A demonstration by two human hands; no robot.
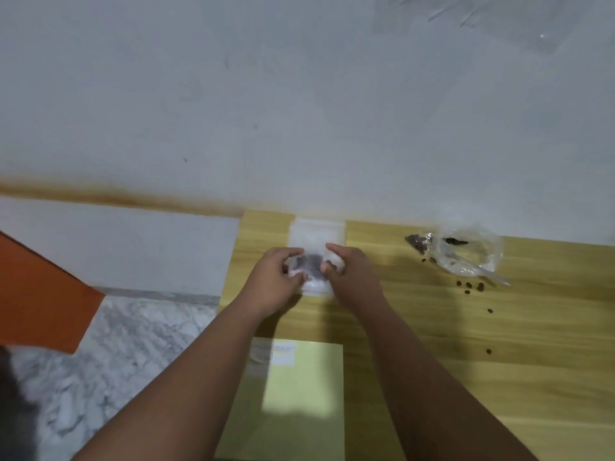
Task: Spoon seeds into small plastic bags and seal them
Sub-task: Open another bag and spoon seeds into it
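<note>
Pinching the small plastic bag (314, 284) from both sides, left hand (271, 281) and right hand (349, 281) curl their fingers (294, 251) round it low over the surface (432, 327), seeds (312, 261) dark inside, so press the strip firmly and evenly right across to seal it.

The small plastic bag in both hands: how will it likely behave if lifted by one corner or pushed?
Probably floppy: the small plastic bag bunches where the left hand and right hand pinch it. Likely light, holding only a small dark clump of seeds. Its thin film may slide easily on the smooth table.
</note>
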